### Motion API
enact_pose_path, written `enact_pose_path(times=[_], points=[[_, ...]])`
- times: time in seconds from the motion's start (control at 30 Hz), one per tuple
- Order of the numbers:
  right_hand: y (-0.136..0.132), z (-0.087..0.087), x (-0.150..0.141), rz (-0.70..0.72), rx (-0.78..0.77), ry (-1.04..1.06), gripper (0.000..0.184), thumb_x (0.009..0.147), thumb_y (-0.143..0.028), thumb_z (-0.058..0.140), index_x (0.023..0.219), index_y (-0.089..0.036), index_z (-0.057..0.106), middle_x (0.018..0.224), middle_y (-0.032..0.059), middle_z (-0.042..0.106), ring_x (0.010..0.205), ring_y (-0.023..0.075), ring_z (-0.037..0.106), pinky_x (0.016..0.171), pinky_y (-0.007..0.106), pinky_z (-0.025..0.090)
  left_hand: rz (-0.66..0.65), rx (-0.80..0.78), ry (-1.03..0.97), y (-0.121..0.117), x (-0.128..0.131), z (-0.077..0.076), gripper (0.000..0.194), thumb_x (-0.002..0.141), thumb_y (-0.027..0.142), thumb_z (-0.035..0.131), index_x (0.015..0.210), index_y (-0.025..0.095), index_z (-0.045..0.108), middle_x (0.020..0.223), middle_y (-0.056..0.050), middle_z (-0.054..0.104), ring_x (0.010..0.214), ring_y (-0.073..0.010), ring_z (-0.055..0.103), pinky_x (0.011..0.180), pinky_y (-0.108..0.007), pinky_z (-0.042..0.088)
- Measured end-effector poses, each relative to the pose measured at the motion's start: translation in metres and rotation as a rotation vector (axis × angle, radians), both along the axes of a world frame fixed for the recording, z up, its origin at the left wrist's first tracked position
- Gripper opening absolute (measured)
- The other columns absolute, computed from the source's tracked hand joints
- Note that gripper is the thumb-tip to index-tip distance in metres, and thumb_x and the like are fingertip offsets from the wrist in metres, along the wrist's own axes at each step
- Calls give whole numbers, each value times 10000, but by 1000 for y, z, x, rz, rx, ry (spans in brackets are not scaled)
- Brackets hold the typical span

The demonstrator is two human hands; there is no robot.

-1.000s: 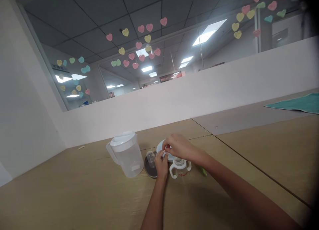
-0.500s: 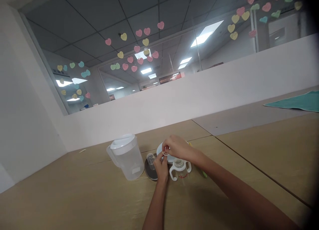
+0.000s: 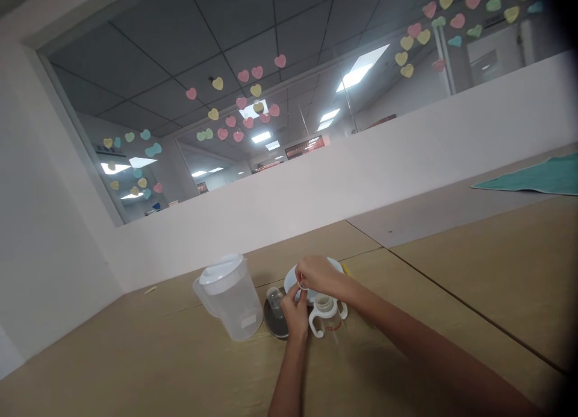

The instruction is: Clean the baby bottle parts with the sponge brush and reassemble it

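Below the window (image 3: 149,55) dotted with heart-shaped notes (image 3: 217,84), a wood-toned table (image 3: 180,369) is stretching before you. Your left hand (image 3: 295,316) and right hand (image 3: 320,273) are meeting by the pale plate (image 3: 291,276), fingertips nearly closed, pinching a small white ring (image 3: 303,285) between them. The two-handled bottle (image 3: 333,322) is standing beside your left hand; a clear cap (image 3: 274,299) is resting on the dark dish (image 3: 273,326) near the pitcher (image 3: 239,311).

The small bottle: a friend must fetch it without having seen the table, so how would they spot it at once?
On the tan table, start at the tall pale jug. Look right, past the dark dish and the left hand, to the small bottle. Unlike its neighbours, it has two curved white handles and red markings.
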State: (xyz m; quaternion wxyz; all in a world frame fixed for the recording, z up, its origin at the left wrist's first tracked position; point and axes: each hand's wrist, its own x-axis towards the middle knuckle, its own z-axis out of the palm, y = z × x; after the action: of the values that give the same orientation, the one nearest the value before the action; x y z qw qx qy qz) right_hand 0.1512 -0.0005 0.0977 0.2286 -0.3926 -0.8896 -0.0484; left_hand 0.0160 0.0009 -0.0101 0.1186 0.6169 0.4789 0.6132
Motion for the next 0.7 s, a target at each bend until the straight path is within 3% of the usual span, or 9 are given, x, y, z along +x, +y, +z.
enact_pose_path(times=[0.3,0.47,0.7], points=[[2,-3,-4,-23,57,12,172,798,-288,579,843,-196,717,860,72,708,803,204,645,638,248,408,6,23,-94,8,-5,-3,327,769,420,573,860,141,716,836,-56,708,763,-188,601,713,-259,445],[5,-6,-5,-3,35,27,181,785,-209,563,857,-208,730,886,73,707,811,205,642,631,247,402,8,18,-115,10,-8,-6,323,747,430,596,862,156,721,800,-37,704,708,-165,581,684,-240,431],[-11,12,1,9,76,57,174,800,-169,540,818,-174,713,885,81,692,877,195,611,691,241,394,83,-18,14,10,-10,-11,354,783,435,541,827,131,717,682,-21,660,617,-146,523,590,-223,374]])
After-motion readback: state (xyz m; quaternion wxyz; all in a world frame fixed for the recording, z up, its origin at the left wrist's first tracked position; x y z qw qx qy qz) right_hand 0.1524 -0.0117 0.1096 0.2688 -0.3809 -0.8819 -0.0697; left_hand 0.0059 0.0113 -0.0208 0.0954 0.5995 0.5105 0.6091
